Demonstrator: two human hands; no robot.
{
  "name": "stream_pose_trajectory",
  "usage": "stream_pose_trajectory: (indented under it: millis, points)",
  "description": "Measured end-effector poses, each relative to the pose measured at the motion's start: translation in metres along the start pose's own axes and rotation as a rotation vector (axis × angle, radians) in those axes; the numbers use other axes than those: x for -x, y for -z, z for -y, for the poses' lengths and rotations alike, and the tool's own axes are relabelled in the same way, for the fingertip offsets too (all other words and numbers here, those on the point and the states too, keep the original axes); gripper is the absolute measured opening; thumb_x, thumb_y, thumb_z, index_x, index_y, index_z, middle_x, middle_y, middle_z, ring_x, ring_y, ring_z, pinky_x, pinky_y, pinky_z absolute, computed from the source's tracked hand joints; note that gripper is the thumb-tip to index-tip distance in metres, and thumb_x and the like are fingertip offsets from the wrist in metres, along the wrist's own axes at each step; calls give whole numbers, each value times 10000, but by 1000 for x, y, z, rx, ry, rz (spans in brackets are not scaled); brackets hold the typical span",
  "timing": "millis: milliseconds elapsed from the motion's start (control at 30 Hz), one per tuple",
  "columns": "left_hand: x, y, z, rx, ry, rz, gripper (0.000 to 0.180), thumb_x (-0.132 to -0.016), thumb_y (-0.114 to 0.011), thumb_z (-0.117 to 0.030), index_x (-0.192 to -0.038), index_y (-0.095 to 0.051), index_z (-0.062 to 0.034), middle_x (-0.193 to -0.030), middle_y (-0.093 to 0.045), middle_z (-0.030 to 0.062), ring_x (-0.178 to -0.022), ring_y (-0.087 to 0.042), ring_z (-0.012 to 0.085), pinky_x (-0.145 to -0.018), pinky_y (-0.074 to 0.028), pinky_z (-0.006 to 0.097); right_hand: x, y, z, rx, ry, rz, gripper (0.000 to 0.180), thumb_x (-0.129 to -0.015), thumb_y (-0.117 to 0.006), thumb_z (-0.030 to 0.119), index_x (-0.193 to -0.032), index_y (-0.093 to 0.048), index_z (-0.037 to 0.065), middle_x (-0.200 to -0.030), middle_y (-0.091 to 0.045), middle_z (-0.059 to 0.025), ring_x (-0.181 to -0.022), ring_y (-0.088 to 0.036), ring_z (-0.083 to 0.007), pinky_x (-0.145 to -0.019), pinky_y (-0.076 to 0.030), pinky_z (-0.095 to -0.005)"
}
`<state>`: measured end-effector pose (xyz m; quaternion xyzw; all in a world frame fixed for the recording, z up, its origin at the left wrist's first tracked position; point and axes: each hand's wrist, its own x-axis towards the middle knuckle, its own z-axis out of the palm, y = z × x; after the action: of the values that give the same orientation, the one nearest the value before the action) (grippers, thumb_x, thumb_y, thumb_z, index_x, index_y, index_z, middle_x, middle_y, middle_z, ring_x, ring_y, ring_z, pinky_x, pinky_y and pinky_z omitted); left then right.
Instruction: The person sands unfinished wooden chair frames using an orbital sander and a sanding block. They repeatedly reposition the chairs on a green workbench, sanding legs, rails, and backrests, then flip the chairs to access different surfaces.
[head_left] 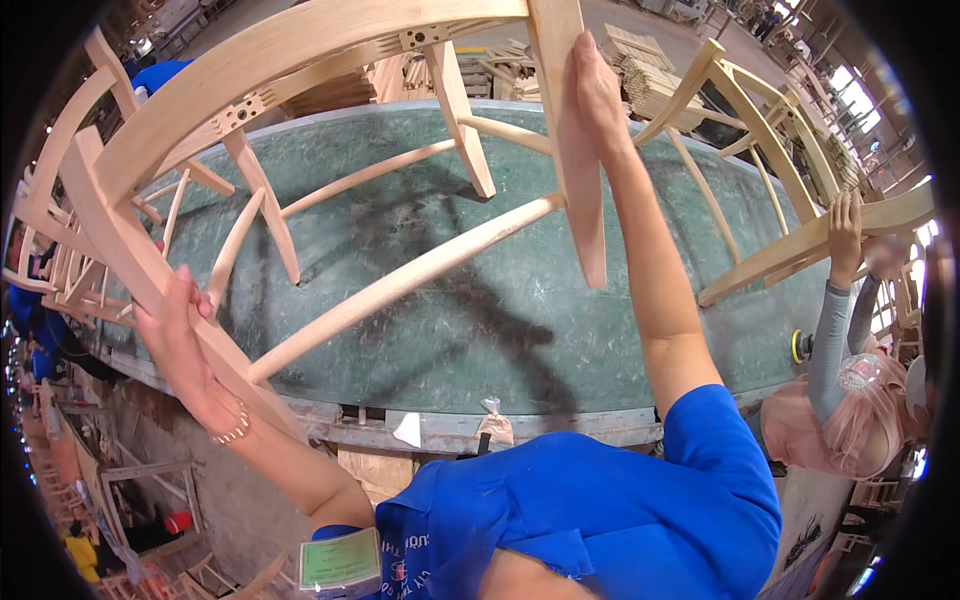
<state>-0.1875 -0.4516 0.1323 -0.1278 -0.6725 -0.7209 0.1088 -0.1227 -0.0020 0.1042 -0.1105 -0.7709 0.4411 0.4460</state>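
Observation:
A bare, pale wooden chair frame [410,285] stands tilted over the green tabletop [430,370], between my two hands. It has a curved rail, tapered legs and round stretchers. My left hand [178,345], with a bracelet at the wrist, is closed around the leg at the left. Higher up at the right, my right hand [600,95] holds the edge of the other near leg, its fingers lying along the wood. The far sides of both grips are partly hidden. Small metal plates with holes show under the rail.
At the right, a co-worker [845,390] handles another chair frame [765,262]. More frames [60,215] crowd the left side. Stacked wood pieces [650,75] lie beyond the table. A plastic bag [496,425] and a white scrap [408,430] sit at the near edge.

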Motion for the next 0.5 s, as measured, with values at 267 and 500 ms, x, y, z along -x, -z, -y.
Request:
stream_pose_trajectory:
  millis: [267,500]
  points:
    - [-48,-7,-8,-34,13,3,344,-845,-643,-113,-1142,-505,-6,-719,-467,9,-566,-441,69,-498,-366,203,86,-15,-25,479,159,-168,462,-998,-402,283,-1388,-448,39,-1113,-623,-204,-1017,-594,-334,-879,-439,-399]
    - [-80,-14,-2,-54,28,96,221,-858,-642,-145,-1014,-508,-61,-712,-468,-7,-549,-456,52,-465,-369,186,144,-36,-11,527,420,-84,410,-958,-453,114,-1349,-483,-5,-1334,-542,-170,-1248,-505,-316,-988,-409,-394]
